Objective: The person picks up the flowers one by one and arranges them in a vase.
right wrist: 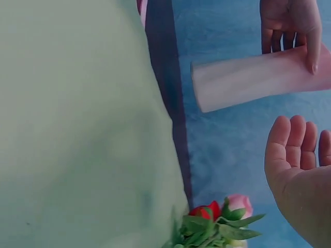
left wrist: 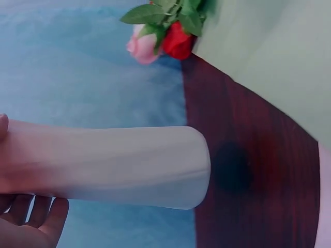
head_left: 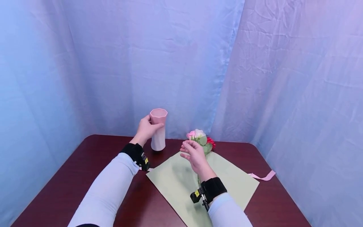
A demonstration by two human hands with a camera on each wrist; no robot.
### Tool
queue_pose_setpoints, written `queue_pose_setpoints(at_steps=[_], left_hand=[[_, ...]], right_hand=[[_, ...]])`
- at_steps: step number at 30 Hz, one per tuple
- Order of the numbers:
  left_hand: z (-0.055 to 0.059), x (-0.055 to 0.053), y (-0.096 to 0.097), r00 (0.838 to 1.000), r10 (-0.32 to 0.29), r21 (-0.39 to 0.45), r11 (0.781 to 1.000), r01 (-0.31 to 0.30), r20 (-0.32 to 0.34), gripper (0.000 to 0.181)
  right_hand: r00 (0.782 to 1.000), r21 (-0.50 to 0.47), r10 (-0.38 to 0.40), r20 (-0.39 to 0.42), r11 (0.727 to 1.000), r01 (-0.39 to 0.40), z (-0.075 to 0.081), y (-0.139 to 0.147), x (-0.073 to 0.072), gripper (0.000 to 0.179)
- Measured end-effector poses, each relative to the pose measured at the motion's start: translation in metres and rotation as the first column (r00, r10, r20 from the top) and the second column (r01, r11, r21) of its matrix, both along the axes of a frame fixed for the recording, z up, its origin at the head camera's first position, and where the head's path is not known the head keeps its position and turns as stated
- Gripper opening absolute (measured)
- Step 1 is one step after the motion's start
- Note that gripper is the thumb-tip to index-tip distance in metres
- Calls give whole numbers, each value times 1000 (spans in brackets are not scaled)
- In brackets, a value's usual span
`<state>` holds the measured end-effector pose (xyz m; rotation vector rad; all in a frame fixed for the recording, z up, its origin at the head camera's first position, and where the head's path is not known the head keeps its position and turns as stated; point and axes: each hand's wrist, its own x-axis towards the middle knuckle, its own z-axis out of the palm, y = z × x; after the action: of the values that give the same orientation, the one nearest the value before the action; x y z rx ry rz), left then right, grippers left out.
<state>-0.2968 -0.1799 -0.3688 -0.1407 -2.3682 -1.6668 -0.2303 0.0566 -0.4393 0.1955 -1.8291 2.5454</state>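
Note:
My left hand (head_left: 146, 128) grips a tall vase (head_left: 158, 135) near its rim. The vase fades from pink at the top to white at the base. In the left wrist view the vase (left wrist: 134, 165) hangs upright just above the table, a dark shadow beneath it. My right hand (head_left: 195, 155) is in the air over a pale green paper sheet (head_left: 175, 179), fingers loosely bent and holding nothing. In the right wrist view that hand (right wrist: 297, 160) is apart from the vase (right wrist: 248, 80). Pink, white and red flowers (head_left: 199, 137) lie at the sheet's far corner, partly hidden behind the right hand.
A pink ribbon (head_left: 266, 176) pokes out from under the sheet on the right, with another bit of ribbon at its left corner. The dark red wooden table (head_left: 85, 176) has rounded far corners. Pale blue curtains (head_left: 181, 63) hang around it.

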Motion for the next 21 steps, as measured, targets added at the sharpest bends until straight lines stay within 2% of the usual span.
queue_pose_setpoints(at_steps=[10, 16, 21], left_hand=[[18, 24, -10, 994, -96, -41, 995, 94, -55, 68], [20, 39, -14, 986, -141, -63, 989, 136, -87, 63], [20, 55, -19, 980, -168, -87, 983, 159, -109, 63]], right_hand=[[992, 75, 79, -103, 995, -71, 25, -1, 6, 16], [982, 116, 121, -143, 988, -105, 33, 0, 13, 17], [976, 198, 150, -157, 973, -118, 36, 1, 22, 24]])
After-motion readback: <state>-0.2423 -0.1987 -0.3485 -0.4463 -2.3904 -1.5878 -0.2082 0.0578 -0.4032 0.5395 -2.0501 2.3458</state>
